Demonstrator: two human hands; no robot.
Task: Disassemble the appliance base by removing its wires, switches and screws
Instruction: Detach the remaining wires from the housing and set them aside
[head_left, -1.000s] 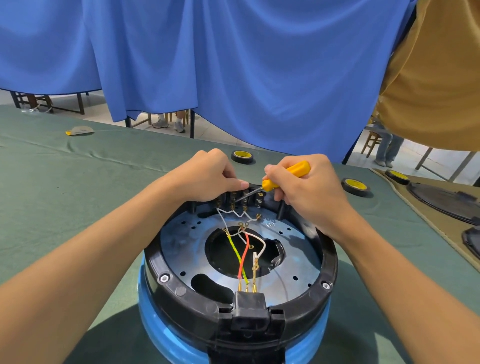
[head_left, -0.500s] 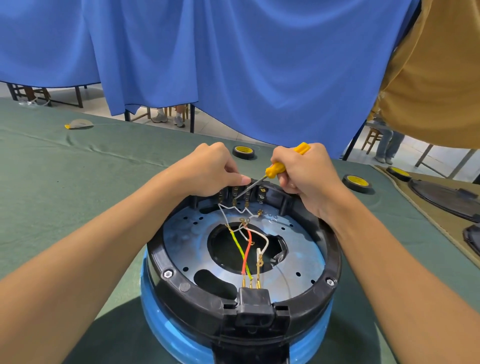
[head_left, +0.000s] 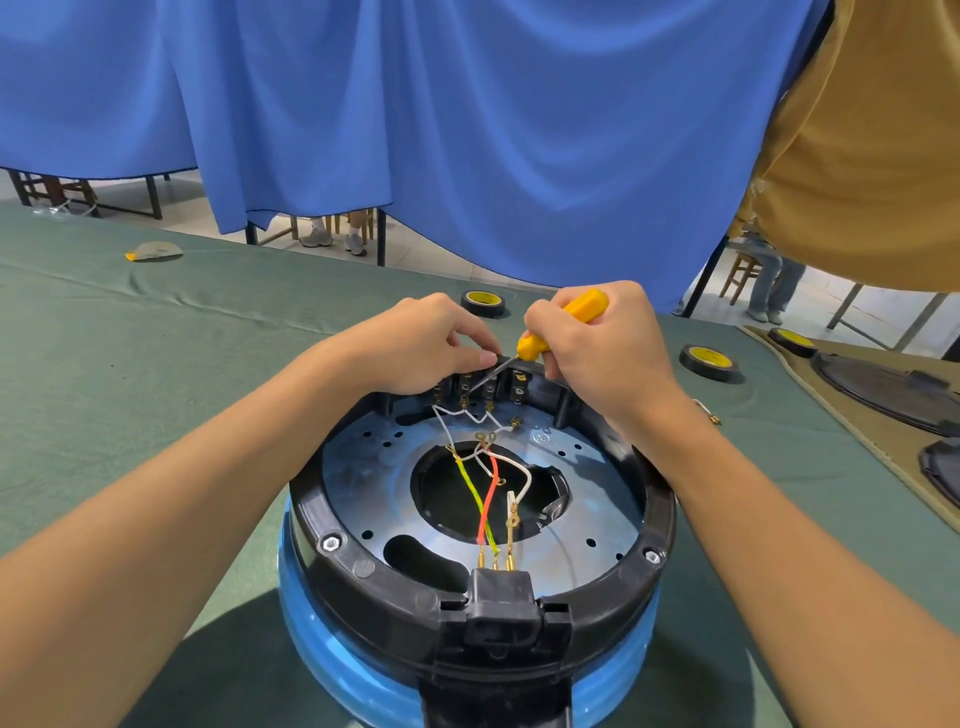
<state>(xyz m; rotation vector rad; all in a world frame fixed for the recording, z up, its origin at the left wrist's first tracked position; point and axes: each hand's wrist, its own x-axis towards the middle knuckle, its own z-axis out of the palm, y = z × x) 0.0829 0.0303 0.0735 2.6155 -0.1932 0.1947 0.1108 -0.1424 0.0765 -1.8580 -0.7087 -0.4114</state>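
Blue fabric curtains (head_left: 467, 130) hang behind a table covered in dark green cloth (head_left: 156, 364), on which the round appliance base (head_left: 483, 571), black-rimmed with a blue lower body and a bare metal plate inside, sits at the near middle. At its far edge stands a row of black switches with brass terminals (head_left: 483, 387), and thin white wires (head_left: 467, 421) run from them down to the plate. A yellow-green wire (head_left: 475, 493), a red wire (head_left: 488, 499) and a white wire (head_left: 522, 480) cross the central round opening toward a black plug socket block (head_left: 501, 597) on the near rim. Hex-head screws (head_left: 331, 543) show on the rim at left and right. The left hand (head_left: 415, 348) is closed over the switches, thumb pressed forward beside the tool's shaft. The right hand (head_left: 608, 353) is clamped around a yellow-handled screwdriver (head_left: 561, 325), whose metal tip angles down to the switch terminals. Rolls of black tape with yellow cores (head_left: 708, 361) lie on the cloth beyond the base and to the right.
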